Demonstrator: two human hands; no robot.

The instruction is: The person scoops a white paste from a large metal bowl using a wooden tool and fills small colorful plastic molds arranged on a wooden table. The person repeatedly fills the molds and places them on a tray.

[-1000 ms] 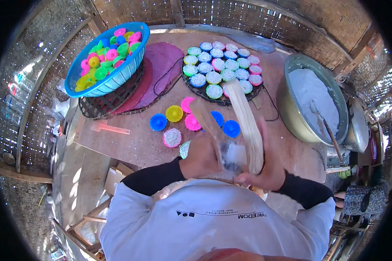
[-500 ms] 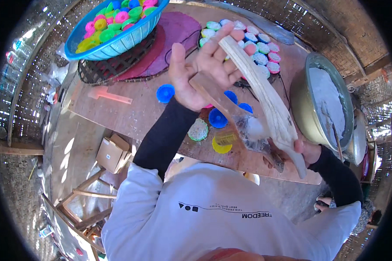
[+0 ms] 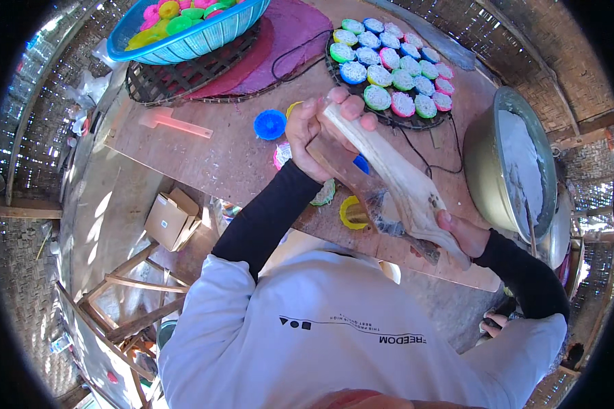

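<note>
A plywood table (image 3: 225,163) spreads out, a deep metal basin (image 3: 481,160) of white mass at its right end. A blue plastic basket (image 3: 198,41) of coloured moulds stands at the far left; across the table lies a round woven tray (image 3: 416,125) bearing moulds filled with white strands. The two-lever wooden press (image 3: 382,160) is held slantwise above the near part of the table. The left hand (image 3: 304,140) wraps its far end, the right hand (image 3: 467,235) grips its near end. A blue mould (image 3: 270,125) sits left of the press, a yellow mould (image 3: 346,217) near the table's front edge.
</note>
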